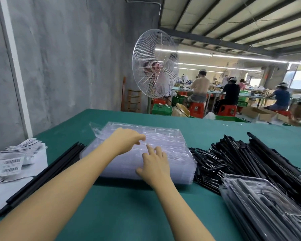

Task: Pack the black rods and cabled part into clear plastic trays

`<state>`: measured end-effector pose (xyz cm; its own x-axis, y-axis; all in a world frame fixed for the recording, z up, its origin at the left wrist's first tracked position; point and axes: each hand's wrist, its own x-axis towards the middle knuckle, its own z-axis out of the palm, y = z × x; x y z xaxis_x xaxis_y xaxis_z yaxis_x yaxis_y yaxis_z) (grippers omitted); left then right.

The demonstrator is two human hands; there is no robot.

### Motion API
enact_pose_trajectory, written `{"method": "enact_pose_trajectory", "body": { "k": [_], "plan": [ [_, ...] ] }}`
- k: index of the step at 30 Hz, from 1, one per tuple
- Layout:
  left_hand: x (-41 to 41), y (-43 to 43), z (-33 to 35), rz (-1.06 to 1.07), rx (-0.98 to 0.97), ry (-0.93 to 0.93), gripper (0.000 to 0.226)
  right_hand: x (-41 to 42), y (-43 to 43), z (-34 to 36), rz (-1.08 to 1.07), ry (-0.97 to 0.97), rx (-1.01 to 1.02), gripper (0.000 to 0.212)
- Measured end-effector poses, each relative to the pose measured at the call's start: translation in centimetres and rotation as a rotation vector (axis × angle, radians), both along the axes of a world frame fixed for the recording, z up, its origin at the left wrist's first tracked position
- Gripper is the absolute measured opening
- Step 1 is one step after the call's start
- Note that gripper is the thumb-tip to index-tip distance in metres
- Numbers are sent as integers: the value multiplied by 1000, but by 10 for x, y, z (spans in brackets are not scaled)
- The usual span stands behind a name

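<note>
A thick stack of clear plastic trays [172, 141] lies in the middle of the green table. My left hand [127, 138] rests on top of the stack with fingers loosely bent toward the top tray. My right hand [155, 166] lies on the stack's near right part, fingers spread, thumb at the front edge. A bundle of long black rods [47, 173] lies left of the stack. A big heap of black cabled parts [247, 159] lies to the right. Filled clear trays [261, 204] are stacked at the near right.
Barcode label sheets [10, 164] cover the table's left edge. A large white fan [155, 63] stands behind the table's far edge by the grey wall. Several people sit at benches in the background. Bare green table surface [129, 211] lies in front of the stack.
</note>
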<state>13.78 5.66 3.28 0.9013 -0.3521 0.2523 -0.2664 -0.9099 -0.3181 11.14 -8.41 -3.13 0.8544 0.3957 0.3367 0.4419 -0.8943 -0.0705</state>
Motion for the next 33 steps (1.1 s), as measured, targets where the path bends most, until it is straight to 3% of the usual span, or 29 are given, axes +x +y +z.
{"method": "enact_pose_trajectory", "body": {
  "k": [4, 7, 14, 19, 22, 25, 28, 31, 33],
  "plan": [
    [5, 4, 8, 53, -203, -155, 39, 5, -1, -10, -84, 121, -99, 72],
    [8, 3, 14, 49, -247, -228, 35, 8, 1, -13, -114, 172, -96, 87],
    [14, -19, 55, 83, -318, -489, 33, 3, 4, -16, -114, 196, -104, 74],
    [6, 9, 123, 159, -689, -673, 18, 8, 1, -12, -133, 180, -132, 72],
    [-21, 26, 132, 53, -770, -755, 12, 10, 0, -12, -146, 217, -128, 76],
    [-61, 28, 112, -175, -710, -722, 7, 9, -3, -12, -138, 173, -109, 73],
    [-115, 18, 73, -361, -534, -692, 9, 5, -16, -12, 27, 99, 155, 64],
    [-159, 10, 25, -437, -376, -613, 10, -8, -34, -4, 94, 126, 786, 38],
    [-180, 8, -8, -468, -336, -572, 7, -16, -60, 4, 45, 318, 1316, 32]
  ]
}}
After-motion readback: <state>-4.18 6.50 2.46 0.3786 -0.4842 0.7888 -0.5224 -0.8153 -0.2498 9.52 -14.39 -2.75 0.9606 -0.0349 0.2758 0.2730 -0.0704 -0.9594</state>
